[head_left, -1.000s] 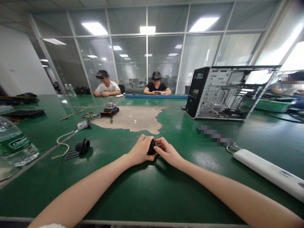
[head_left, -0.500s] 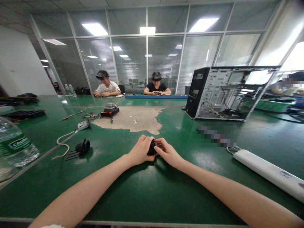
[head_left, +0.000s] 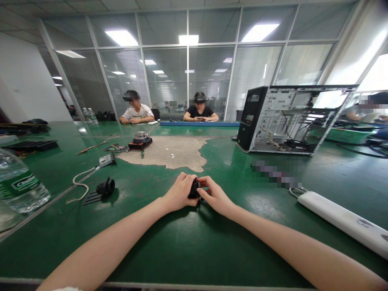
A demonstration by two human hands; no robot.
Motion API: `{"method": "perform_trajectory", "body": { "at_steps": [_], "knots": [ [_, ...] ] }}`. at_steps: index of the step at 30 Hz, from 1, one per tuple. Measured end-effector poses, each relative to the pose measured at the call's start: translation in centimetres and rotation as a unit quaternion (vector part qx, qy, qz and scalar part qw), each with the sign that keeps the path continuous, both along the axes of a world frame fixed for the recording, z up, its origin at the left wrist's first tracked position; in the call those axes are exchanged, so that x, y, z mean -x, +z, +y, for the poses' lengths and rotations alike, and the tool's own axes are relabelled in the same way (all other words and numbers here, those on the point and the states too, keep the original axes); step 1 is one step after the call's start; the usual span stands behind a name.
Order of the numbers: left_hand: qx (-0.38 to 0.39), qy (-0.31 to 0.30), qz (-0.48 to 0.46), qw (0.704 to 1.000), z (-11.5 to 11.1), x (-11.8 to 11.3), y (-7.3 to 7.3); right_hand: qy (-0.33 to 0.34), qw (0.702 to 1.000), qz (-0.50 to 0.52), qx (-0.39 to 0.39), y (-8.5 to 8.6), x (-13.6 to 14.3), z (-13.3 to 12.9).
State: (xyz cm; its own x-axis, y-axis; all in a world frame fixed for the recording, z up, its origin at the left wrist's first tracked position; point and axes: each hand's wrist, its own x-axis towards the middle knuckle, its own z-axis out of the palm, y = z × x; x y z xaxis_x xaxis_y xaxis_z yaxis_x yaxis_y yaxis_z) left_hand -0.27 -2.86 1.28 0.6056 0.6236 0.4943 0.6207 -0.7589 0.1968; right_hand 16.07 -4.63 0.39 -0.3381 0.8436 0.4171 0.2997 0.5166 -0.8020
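Note:
Just above the green tabletop (head_left: 169, 250), my left hand (head_left: 181, 190) is wrapped round a small black part (head_left: 193, 190) whose kind I cannot make out. My right hand (head_left: 214, 195) meets it from the other side, thumb and fingertips closed on its right edge. Most of the part is hidden behind my fingers. To the left of my hands lies another black piece (head_left: 105, 186), with a round end and several flat prongs. Behind it, a small metal bracket (head_left: 107, 160) sits by a pale cable (head_left: 75, 178).
An opened computer case (head_left: 253, 119) stands at the right, a white power strip (head_left: 339, 218) in front of it. A water bottle (head_left: 22, 182) is at the left edge. A red-and-black device (head_left: 140, 142) lies farther back. Two people sit across the table; another is at far right.
My right hand has shifted very slightly at the black part's right edge. My left hand keeps its hold, and the things on the table have not moved.

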Motion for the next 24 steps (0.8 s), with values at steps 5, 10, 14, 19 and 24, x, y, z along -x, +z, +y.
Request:
{"method": "perform_trajectory", "body": {
  "at_steps": [5,10,14,19,24],
  "knots": [
    [0.001,0.002,0.000,1.000,-0.02,0.01,0.05,0.015,1.000,0.013,-0.010,0.10,-0.08,-0.10],
    [-0.003,0.002,-0.003,1.000,-0.03,0.01,0.05,-0.007,0.999,0.009,-0.045,-0.04,-0.03,0.13],
    [-0.003,-0.001,-0.004,1.000,0.02,0.02,-0.06,-0.005,1.000,0.011,0.005,-0.08,0.02,0.21],
    [0.000,0.000,-0.001,1.000,0.06,0.07,-0.11,0.022,0.999,0.003,0.029,0.08,-0.08,0.08],
    [0.003,-0.001,-0.005,1.000,-0.05,0.06,0.02,-0.006,0.998,0.002,-0.056,0.12,-0.11,0.07]
  ]
}}
